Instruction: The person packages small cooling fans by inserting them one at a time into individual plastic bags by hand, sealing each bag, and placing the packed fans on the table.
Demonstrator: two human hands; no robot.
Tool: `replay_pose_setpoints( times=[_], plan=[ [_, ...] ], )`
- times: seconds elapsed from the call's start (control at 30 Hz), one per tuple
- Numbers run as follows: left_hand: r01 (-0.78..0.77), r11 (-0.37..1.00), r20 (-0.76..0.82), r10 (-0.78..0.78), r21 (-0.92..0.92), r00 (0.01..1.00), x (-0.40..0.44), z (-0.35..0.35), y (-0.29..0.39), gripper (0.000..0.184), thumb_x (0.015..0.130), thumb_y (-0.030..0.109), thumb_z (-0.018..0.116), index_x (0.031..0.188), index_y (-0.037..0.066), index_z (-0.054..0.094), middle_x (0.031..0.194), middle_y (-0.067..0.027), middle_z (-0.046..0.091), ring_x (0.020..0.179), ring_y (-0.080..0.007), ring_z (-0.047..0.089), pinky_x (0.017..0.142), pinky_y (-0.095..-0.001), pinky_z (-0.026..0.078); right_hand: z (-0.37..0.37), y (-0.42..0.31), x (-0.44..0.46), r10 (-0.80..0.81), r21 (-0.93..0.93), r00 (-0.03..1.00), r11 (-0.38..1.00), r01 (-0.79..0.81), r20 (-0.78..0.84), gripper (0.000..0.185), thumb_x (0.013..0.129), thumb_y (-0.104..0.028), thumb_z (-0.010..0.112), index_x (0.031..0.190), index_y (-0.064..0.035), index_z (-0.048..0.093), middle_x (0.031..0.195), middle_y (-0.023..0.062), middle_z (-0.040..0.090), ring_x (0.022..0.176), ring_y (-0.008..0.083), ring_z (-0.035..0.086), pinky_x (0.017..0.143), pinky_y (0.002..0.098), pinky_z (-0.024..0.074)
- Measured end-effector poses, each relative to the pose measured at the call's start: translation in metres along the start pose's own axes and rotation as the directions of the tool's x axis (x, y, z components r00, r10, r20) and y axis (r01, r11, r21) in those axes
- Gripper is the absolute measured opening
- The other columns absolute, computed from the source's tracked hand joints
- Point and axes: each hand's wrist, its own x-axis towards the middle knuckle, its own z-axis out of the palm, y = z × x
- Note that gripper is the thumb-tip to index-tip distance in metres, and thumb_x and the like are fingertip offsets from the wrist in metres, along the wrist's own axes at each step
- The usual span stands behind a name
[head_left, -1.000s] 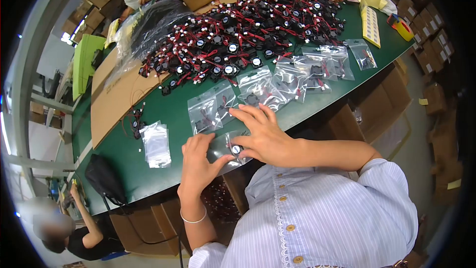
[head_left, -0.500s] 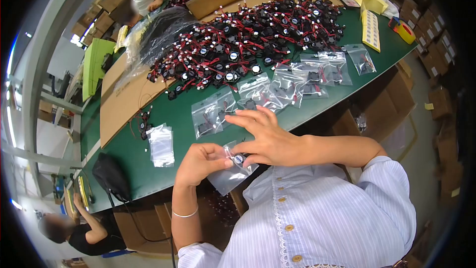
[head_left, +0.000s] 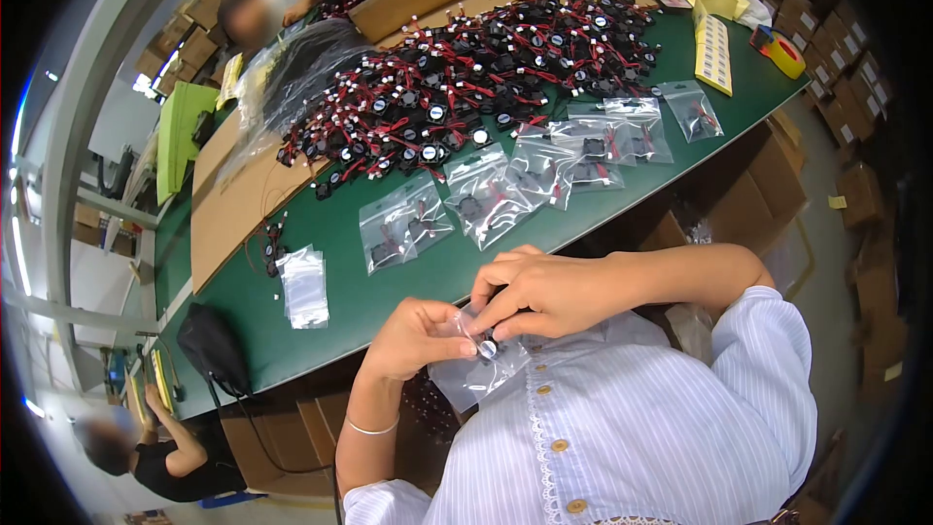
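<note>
Close in front of my shirt, both hands meet at a clear plastic zip bag (head_left: 465,385). A small black fan (head_left: 489,349) with a round white label shows at the bag, under my fingers; whether it is fully inside I cannot tell. My left hand (head_left: 413,338) pinches the bag's edge between thumb and fingers. From the other side, my right hand (head_left: 544,294) has its thumb and fingertips closed on the bag beside the fan. Beyond my hands, several filled zip bags (head_left: 486,204) lie in a row on the green table (head_left: 408,299), each with a dark fan and red wires.
A large heap of black fans (head_left: 428,97) with red wires covers the table's back. Flat zip bags (head_left: 305,290) are stacked at left, near a black pouch (head_left: 214,348). Yellow tape (head_left: 779,52) lies at the right corner. Two other people work at the left.
My right hand has come down from its spread pose, its fingers now curled in at the bag. Both hands and the bag have shifted slightly right in view.
</note>
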Motion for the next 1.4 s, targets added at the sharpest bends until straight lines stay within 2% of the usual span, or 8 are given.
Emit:
replay_pose_setpoints(
  times=[0.27,0.57,0.8,0.97,1.07,1.2,1.3,1.4],
  plan=[
    [-0.054,0.997,0.005,0.054,-0.048,0.999,0.006,0.013,0.004,0.018,0.072,0.000,0.072,0.089,-0.004,0.065,0.083,-0.0063,0.066,0.075,-0.0102,0.061,0.069,-0.0228,0.049,-0.005,-0.003,-0.008,-0.121,-0.088,0.973,0.991,0.106,-0.194,0.010,0.081,-0.017,0.062,0.087,-0.0101,0.066,0.071,0.0034,0.059,0.074,0.0211,0.058,0.083,0.0383,0.0381],
    [-0.107,0.990,-0.060,0.102,-0.091,0.993,0.008,0.024,0.006,0.018,0.075,0.001,0.070,0.091,-0.005,0.064,0.083,-0.0081,0.066,0.075,-0.0105,0.061,0.067,-0.0222,0.049,-0.012,-0.007,-0.019,0.008,-0.083,0.983,0.996,-0.023,-0.181,0.013,0.078,-0.020,0.065,0.089,-0.0146,0.070,0.109,0.0091,0.052,0.110,0.0260,0.045,0.094,0.0419,0.0291],
    [-0.101,0.994,-0.051,0.099,-0.031,0.994,0.012,0.034,0.010,0.016,0.076,0.003,0.070,0.089,-0.004,0.065,0.079,-0.0078,0.066,0.069,-0.0098,0.061,0.060,-0.0216,0.049,-0.011,-0.004,-0.017,0.119,0.049,0.992,0.992,-0.117,-0.033,0.016,0.075,-0.015,0.069,0.090,-0.0180,0.072,0.116,0.0089,0.053,0.108,0.0248,0.047,0.095,0.0409,0.0305],
    [-0.130,0.991,-0.094,0.128,-0.016,0.987,0.014,0.036,0.015,0.013,0.077,0.003,0.069,0.087,-0.004,0.065,0.076,-0.0074,0.066,0.064,-0.0092,0.060,0.057,-0.0210,0.048,-0.017,-0.011,-0.015,0.203,0.193,0.973,0.965,-0.179,-0.113,0.010,0.072,-0.016,0.071,0.081,-0.0131,0.071,0.113,0.0084,0.056,0.106,0.0247,0.050,0.093,0.0372,0.0346],
    [-0.086,0.995,-0.116,0.090,0.041,0.989,0.014,0.040,0.019,0.012,0.077,0.004,0.069,0.086,-0.003,0.065,0.076,-0.0077,0.066,0.066,-0.0095,0.061,0.059,-0.0207,0.049,-0.009,-0.006,-0.017,0.069,-0.079,0.970,0.993,-0.089,-0.233,0.012,0.071,-0.015,0.072,0.081,-0.0106,0.069,0.114,0.0074,0.055,0.106,0.0249,0.050,0.091,0.0366,0.0363],
    [-0.177,0.984,-0.193,0.176,0.010,0.965,0.017,0.039,0.014,0.012,0.078,0.004,0.069,0.086,-0.003,0.065,0.077,-0.0087,0.067,0.068,-0.0100,0.062,0.061,-0.0204,0.049,-0.016,-0.007,-0.019,0.057,-0.119,0.956,0.988,-0.095,-0.289,0.013,0.074,-0.012,0.069,0.086,-0.0079,0.067,0.116,0.0100,0.054,0.108,0.0257,0.049,0.092,0.0374,0.0364],
    [-0.202,0.978,-0.229,0.185,-0.051,0.956,0.018,0.039,0.013,0.013,0.077,0.003,0.069,0.087,-0.005,0.063,0.080,-0.0107,0.066,0.069,-0.0128,0.063,0.062,-0.0226,0.052,-0.027,-0.007,-0.021,0.168,0.254,0.972,0.960,-0.123,-0.165,0.018,0.084,-0.019,0.061,0.095,-0.0055,0.067,0.122,0.0168,0.048,0.117,0.0306,0.044,0.097,0.0424,0.0343],
    [-0.215,0.973,-0.247,0.187,-0.089,0.951,0.019,0.039,0.012,0.015,0.076,0.001,0.069,0.088,-0.005,0.062,0.082,-0.0128,0.066,0.071,-0.0156,0.065,0.064,-0.0249,0.054,-0.034,-0.007,-0.025,0.137,0.226,0.989,0.967,-0.121,-0.057,0.027,0.083,-0.017,0.063,0.108,-0.0092,0.065,0.132,0.0193,0.041,0.121,0.0319,0.041,0.101,0.0422,0.0292]
  ],
)
